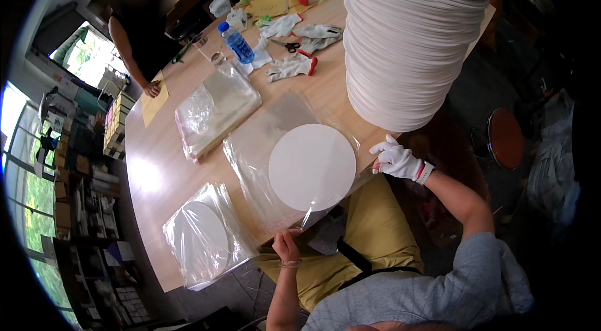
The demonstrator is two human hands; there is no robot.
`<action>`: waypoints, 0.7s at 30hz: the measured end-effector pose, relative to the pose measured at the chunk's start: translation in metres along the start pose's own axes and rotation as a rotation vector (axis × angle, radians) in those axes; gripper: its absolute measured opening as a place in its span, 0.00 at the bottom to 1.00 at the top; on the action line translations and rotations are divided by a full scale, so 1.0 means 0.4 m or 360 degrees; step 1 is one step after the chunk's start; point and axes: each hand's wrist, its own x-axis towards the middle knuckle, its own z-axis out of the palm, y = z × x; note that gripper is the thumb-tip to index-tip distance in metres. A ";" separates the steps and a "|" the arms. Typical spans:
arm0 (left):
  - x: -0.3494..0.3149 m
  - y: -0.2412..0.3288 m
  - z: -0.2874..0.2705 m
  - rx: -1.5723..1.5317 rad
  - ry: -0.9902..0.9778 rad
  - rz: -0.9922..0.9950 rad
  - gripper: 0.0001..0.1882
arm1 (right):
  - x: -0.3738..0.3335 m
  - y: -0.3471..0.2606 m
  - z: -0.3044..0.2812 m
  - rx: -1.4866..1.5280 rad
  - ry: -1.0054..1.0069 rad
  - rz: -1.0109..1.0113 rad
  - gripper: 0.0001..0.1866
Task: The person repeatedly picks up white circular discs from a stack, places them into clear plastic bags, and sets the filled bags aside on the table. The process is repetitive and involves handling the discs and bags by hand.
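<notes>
From where I stand, 1 white disc [312,167] lies flat on clear bags [250,149] on the tabletop [169,193], between 2 hands; whether it's inside a bag, I can't tell. The bare left hand [286,246] is just off its near edge, grip narrow, pinching clear plastic. The gloved right hand [399,159] is just right of it, grip loosely wide. Farther left, a plastic bundle [200,234] holds at least 1 white round; a blue-capped bottle [236,44] holds something bluish.
</notes>
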 end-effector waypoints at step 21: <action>0.054 -0.030 0.027 0.0799 0.0101 -0.0426 0.14 | 0.080 -0.062 0.077 -0.0688 0.0515 0.0366 0.12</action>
